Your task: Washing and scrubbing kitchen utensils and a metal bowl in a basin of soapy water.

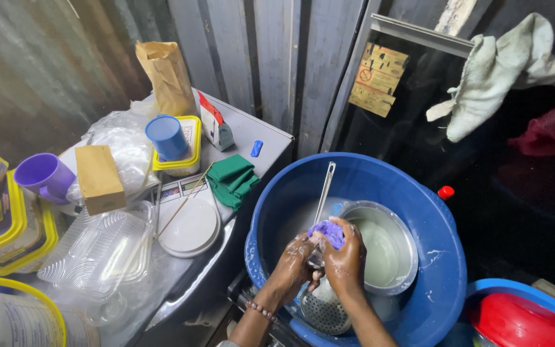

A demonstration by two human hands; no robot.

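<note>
Steel skimmer ladle (323,257) stands in the blue basin (444,257), handle pointing up and away; left hand (295,262) clamps it, right hand (345,257) squeezes a purple sponge (327,232), hiding its mid-handle

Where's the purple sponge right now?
The purple sponge is in the right hand, over the big blue plastic basin, pressed against the slotted metal ladle that the left hand steadies.

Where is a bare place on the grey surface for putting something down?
Bare grey surface shows at its far right corner, between the small blue object, folded green cloth and the edge. Leftward it is crowded: blue plastic cup, clear plastic trays, white round lid.
</note>
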